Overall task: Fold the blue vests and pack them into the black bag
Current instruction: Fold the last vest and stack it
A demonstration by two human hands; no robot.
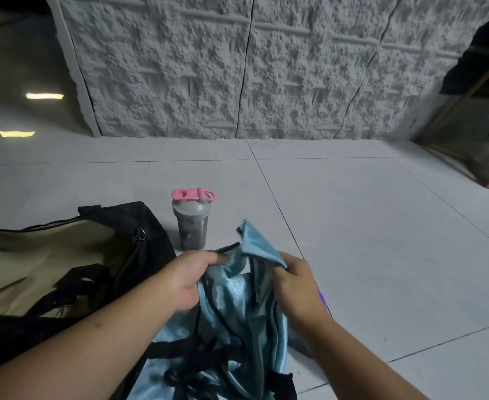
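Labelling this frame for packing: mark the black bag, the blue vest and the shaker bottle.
black bag (154,226): head view, on its black end panel.
blue vest (237,298): head view, on the bunched fabric between the hands.
shaker bottle (191,229): head view, on its grey body.

We see a pale tiled floor (367,226) carrying an open black bag (139,226), an upright shaker bottle (191,226) just beside it, and seemingly heaped blue vests (237,327).
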